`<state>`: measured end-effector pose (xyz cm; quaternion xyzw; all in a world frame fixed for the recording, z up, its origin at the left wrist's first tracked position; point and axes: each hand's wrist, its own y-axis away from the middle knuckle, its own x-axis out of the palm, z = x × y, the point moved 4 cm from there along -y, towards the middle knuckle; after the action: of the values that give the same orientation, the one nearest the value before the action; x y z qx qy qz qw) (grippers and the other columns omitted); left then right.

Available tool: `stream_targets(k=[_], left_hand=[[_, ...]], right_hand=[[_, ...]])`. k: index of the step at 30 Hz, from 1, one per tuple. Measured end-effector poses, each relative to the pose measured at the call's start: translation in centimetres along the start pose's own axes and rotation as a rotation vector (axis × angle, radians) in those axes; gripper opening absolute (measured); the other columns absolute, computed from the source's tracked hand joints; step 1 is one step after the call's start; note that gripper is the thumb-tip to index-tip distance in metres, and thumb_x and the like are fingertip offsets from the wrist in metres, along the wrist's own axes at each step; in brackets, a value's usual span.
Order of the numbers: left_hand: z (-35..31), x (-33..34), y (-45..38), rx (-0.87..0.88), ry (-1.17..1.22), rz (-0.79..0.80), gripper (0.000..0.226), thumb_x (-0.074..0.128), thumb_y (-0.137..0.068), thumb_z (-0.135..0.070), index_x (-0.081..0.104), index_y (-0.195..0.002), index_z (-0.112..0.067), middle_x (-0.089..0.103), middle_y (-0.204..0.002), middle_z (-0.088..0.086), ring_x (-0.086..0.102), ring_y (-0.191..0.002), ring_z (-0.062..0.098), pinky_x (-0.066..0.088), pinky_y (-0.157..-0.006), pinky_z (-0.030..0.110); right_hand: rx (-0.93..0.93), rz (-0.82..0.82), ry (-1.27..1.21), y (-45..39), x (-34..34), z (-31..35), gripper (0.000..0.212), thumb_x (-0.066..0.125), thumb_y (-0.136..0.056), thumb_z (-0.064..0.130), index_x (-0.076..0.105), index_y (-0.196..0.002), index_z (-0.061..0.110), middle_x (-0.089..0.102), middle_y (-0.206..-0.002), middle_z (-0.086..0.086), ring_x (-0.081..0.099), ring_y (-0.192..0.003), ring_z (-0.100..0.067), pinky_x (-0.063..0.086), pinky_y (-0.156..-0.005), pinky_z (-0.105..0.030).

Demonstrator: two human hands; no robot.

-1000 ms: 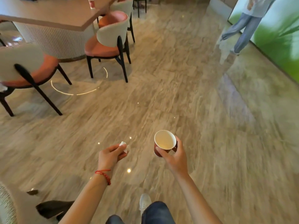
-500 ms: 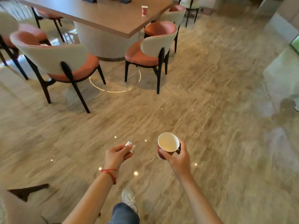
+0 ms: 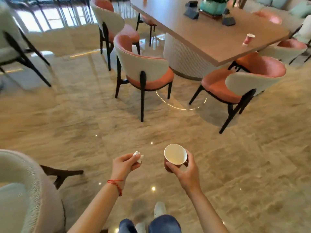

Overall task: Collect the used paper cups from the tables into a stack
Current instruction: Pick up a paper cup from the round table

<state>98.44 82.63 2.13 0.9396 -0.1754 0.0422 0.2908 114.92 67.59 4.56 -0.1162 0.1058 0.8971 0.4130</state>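
Cup (image 3: 175,156) sits upright in the right hand (image 3: 186,172), fingers curled round its wall, low and near over the floor. The left hand (image 3: 125,163) pinches a crumpled tissue (image 3: 138,155). This looks like the walk between pickups: a second cup (image 3: 248,39) stands far right on the table (image 3: 210,37), so next comes an approach past the chairs (image 3: 146,71) to nest them.

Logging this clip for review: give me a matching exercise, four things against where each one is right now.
Things:
1. held paper cup
2. crumpled tissue
3. second paper cup
4. potted plant

Places:
A. near the table's front right corner
B. in the left hand
C. far on the table, among dark stands
D. in the right hand

Pairs: 1-D, 2-B, 3-A, 4-C
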Motion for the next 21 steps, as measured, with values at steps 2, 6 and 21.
stream_targets(k=[2,6,21], left_hand=[[-1.3,-1.2,-1.7,0.01,0.052,-0.083,0.006,0.068,-0.08,-0.004,0.071,-0.075,-0.006,0.068,-0.079,0.009,0.062,-0.074,0.021,0.056,-0.06,0.017],[-4.3,-3.1,-5.0,0.059,0.146,-0.226,0.005,0.067,-0.081,-0.007,0.07,-0.083,-0.003,0.069,-0.08,0.011,0.063,-0.076,0.019,0.054,-0.057,0.015],[-13.7,-7.9,-15.4,0.116,0.341,-0.607,0.004,0.069,-0.08,-0.01,0.068,-0.083,-0.008,0.069,-0.087,0.012,0.065,-0.084,0.021,0.057,-0.061,0.018]], right_hand=[[-0.028,0.08,-0.004,-3.3,2.1,0.6,0.062,0.086,-0.063,0.011,0.05,-0.107,0.035,0.061,-0.106,0.011,0.056,-0.094,0.013,0.042,-0.07,-0.002],[-0.094,0.256,0.008,-9.9,6.5,2.1,0.063,0.087,-0.063,0.013,0.05,-0.107,0.038,0.062,-0.106,0.013,0.056,-0.093,0.012,0.043,-0.074,-0.004],[-0.251,0.632,0.056,-27.4,22.7,9.4,0.066,0.087,-0.062,0.02,0.048,-0.114,0.033,0.06,-0.107,0.015,0.055,-0.096,0.01,0.042,-0.073,-0.003]])
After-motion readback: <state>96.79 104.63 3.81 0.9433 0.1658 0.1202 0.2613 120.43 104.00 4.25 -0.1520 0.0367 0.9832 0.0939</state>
